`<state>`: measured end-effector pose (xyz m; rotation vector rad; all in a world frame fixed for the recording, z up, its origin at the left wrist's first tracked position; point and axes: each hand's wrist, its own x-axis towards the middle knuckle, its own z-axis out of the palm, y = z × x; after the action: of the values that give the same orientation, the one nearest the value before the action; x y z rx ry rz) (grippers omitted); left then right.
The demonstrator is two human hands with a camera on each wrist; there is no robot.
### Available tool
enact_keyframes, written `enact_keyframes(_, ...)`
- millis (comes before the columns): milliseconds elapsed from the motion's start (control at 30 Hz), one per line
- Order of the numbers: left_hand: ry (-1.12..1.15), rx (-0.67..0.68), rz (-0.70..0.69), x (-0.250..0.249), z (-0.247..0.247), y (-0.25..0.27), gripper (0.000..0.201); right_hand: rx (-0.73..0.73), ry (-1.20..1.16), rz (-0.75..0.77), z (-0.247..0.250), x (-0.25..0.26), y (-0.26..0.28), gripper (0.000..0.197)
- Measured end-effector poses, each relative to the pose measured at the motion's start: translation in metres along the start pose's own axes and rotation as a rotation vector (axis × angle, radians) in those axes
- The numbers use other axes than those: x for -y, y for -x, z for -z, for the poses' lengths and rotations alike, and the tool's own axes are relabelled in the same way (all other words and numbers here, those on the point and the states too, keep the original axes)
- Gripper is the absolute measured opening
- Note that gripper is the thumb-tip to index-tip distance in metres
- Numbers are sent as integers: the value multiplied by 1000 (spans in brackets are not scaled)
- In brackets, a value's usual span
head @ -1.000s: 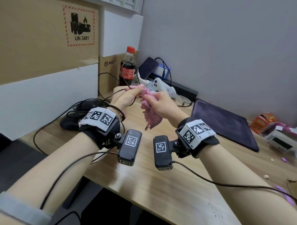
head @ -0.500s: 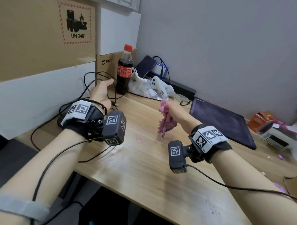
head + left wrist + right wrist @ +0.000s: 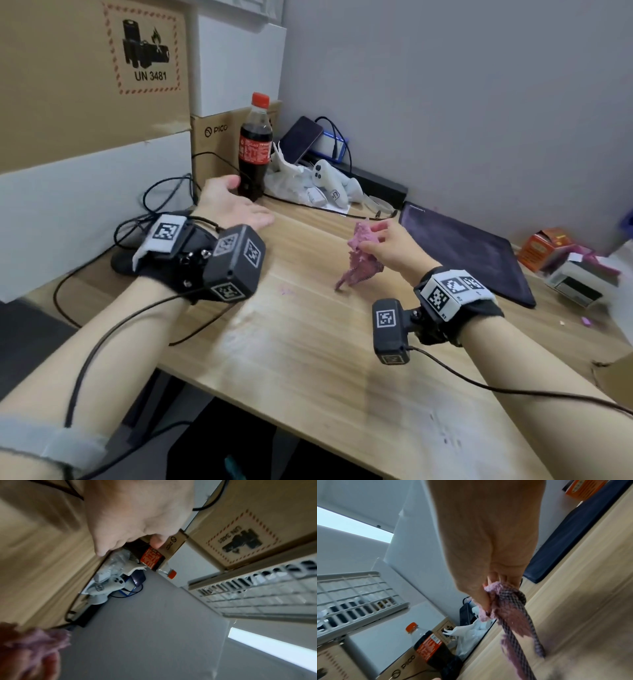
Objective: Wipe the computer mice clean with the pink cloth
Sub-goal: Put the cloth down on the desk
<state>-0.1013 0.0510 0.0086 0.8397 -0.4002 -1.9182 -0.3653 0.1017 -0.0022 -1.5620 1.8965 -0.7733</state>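
In the head view, the crumpled pink knitted cloth (image 3: 358, 255) was pinched in the curled fingers of the right hand (image 3: 388, 245), hanging with its tail near the light wooden desk (image 3: 308, 342), right of the dark cola bottle with the red cap (image 3: 255, 150). The left hand (image 3: 229, 202) was held empty and spread, just beside the bottle's base. A second earlier both hands had been together on the cloth; the left had since been let go and swung towards the bottle. A black corded mouse (image 3: 125, 262) was partly seen left of the bottle, behind the left wrist; whether it had been wiped could not be told.

In the left wrist view, the left hand (image 3: 137, 515) was shown with loose fingers on nothing, the bottle (image 3: 152, 558) just past them.

In the right wrist view, the cloth (image 3: 508, 609) was gripped at its top, dangling over the desk (image 3: 573, 601).

The parting was judged a handover: wiping one-handed, with the left freed to fetch a mouse.
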Motion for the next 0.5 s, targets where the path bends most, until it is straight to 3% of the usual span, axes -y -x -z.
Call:
enact_keyframes(100,-183,62,7,16,5,-12,51,-214,23,9,7,-13,-5,30)
enact_keyframes(233,-612,43,-120,25,1,-16,30,-284,53,31,7,-16,-13,26)
enact_keyframes(333,-934,-14,-204,29,9,-26,23,-227,130,44,-5,-11,-28,32)
enact_keyframes(500,-1387,-15,-299,29,38,-36,16,-3,258,73,-46,3,-51,38)
